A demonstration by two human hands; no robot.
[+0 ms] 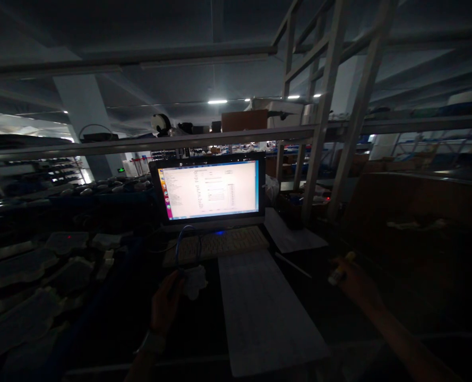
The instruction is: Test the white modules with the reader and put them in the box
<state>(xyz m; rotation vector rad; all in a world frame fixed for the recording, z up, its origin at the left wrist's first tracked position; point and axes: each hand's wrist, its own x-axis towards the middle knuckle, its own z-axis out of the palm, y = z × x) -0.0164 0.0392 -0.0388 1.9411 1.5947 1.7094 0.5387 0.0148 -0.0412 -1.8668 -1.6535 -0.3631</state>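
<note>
Low in the dim scene, my left hand [167, 301] closes its fingers on the lower end of a blue cable [177, 248], right beside a small pale flat device [195, 282] with an uneven outline. Whether the cable is plugged into this device is too dark to tell. Off to the right, my right hand [353, 278] is closed around a small white and yellow object [336, 276], which is blurred and partly covered by the fingers. Between the hands lies a long white paper sheet [259, 313].
A lit monitor [212, 191] stands behind a keyboard [228, 241]. A thin white stick [293, 265] and another paper [295, 233] lie right of it. Several pale flat devices [24, 265] fill a blue bin on the left. A shelf [220, 139] and metal posts [323, 116] rise behind.
</note>
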